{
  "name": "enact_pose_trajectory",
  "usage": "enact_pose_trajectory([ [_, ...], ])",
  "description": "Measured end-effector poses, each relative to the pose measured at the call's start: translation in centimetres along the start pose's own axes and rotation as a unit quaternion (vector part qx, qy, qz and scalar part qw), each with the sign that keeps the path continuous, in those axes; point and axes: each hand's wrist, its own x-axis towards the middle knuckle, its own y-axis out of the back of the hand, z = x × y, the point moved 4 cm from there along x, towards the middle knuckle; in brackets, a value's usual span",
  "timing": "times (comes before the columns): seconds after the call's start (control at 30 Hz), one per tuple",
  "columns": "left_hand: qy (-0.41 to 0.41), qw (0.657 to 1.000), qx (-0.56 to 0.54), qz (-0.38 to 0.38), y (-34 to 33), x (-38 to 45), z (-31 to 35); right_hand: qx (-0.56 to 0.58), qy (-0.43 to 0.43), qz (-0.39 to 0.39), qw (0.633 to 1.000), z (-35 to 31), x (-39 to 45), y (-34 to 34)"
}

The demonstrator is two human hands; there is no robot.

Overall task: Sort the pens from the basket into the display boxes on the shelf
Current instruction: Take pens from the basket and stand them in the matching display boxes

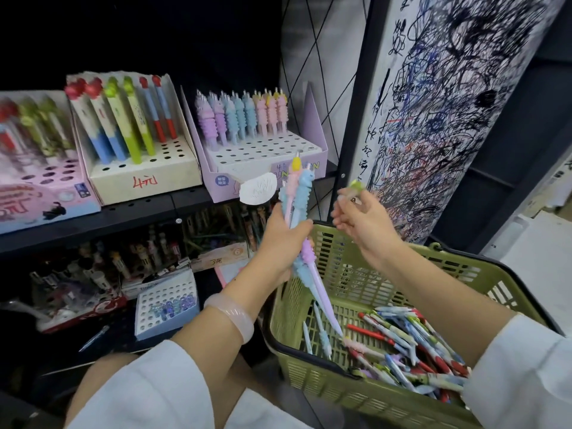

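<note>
The left hand (283,239) gripped a bunch of ridged pastel pens (298,193), held upright just in front of the purple display box (266,156) on the shelf (139,209). The right hand (365,224) pinched a single pen with a yellow-green top (356,188) above the green basket (356,274), where a heap of loose pens (408,351) lay at the bottom. A white paper tag (258,188) hung off the purple box's front, close beside the raised bunch. Further left stood a cream box (145,178) of taller pens and a pink box (40,193). A scribbled test sheet (448,103) covered the post to the right.
</note>
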Motion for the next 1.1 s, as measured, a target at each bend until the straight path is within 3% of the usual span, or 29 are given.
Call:
enact_pose_trajectory([
  [0.17,-0.033,0.998,-0.015,0.041,4.1,0.3,4.4,-0.145,0.125,-0.007,0.981,-4.4,1.4,-4.4],
  [0.33,-0.057,0.99,0.008,0.129,10.8,0.2,7.5,-0.206,0.185,-0.093,0.956,-7.6,2.9,-11.9],
  [0.57,-0.073,0.971,-0.02,0.228,20.2,-1.5,9.0,-0.132,0.209,-0.232,0.941,-9.1,2.3,-23.9],
  [0.8,-0.092,0.969,-0.041,0.225,26.5,-3.2,9.5,-0.044,0.162,-0.295,0.941,-8.1,1.5,-30.4],
  [0.97,-0.102,0.967,-0.022,0.232,28.9,-3.2,9.5,-0.048,0.148,-0.305,0.94,-8.3,1.7,-33.6],
  [1.1,-0.109,0.96,0.003,0.257,30.8,-3.4,9.7,-0.028,0.173,-0.266,0.948,-9.9,2.6,-34.9],
])
